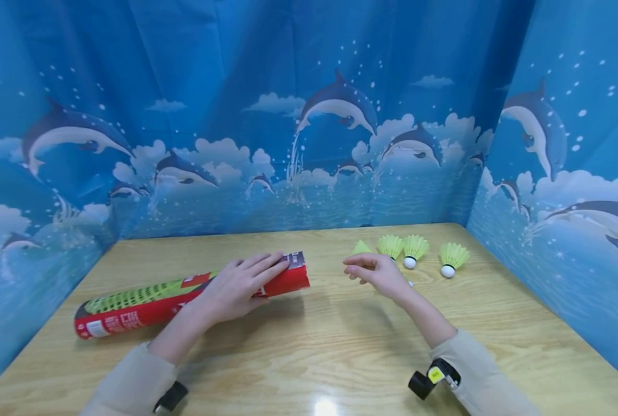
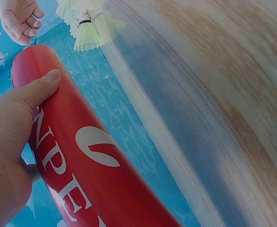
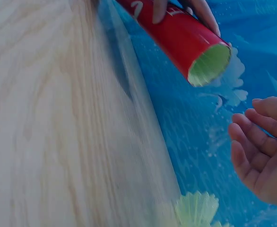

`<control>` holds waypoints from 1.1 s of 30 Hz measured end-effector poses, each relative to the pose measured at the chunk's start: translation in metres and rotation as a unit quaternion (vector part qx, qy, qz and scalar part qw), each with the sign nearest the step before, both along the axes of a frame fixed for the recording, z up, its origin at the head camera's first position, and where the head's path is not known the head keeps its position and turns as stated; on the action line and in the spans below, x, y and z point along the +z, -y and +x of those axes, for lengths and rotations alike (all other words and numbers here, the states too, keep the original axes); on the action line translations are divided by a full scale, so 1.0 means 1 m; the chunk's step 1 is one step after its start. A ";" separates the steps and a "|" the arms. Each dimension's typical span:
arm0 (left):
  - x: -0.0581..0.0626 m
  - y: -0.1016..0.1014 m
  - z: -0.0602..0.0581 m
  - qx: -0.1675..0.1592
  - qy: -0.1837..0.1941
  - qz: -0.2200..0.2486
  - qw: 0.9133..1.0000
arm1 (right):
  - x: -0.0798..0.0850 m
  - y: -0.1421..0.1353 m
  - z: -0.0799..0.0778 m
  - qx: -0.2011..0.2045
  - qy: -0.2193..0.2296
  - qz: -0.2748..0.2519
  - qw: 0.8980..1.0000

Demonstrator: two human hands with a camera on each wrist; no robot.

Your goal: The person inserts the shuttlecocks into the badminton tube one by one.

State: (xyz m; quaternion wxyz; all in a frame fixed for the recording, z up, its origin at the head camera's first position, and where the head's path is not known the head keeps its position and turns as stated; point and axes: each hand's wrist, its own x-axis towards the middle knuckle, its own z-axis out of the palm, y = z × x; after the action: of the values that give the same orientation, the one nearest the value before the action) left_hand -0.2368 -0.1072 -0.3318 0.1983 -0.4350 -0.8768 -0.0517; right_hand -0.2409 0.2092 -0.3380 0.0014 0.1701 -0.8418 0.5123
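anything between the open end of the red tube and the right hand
Nothing: in the head view only bare wooden table separates the red shuttlecock tube from the right hand. The yellow-green shuttlecocks lie beyond that hand.

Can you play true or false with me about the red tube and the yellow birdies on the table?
1. The left hand rests on the red shuttlecock tube. True.
2. The tube stands upright. False: it lies on its side on the wooden table.
3. The tube's end near the right hand is open. True, as the right wrist view shows.
4. The right hand grips a shuttlecock. False: it holds nothing.
5. The shuttlecocks are blue. False: they are yellow-green with white tips.
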 end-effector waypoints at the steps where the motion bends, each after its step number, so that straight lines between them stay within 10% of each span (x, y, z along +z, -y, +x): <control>1: 0.000 0.000 0.000 0.000 0.000 0.000 1.000 | 0.001 -0.005 0.000 -0.006 -0.002 -0.002 1.000; 13: 0.000 0.002 0.000 0.009 0.006 -0.008 1.000 | -0.006 -0.063 -0.010 -0.086 -0.018 0.044 0.995; 33: -0.001 0.002 0.000 0.004 0.004 -0.004 1.000 | -0.030 -0.089 -0.029 -0.036 0.047 0.116 0.991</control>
State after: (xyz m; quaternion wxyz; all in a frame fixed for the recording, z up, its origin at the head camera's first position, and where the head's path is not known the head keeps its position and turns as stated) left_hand -0.2369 -0.1097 -0.3329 0.1932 -0.4319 -0.8796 -0.0491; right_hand -0.2696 0.2984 -0.3680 -0.0393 0.1149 -0.9003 0.4179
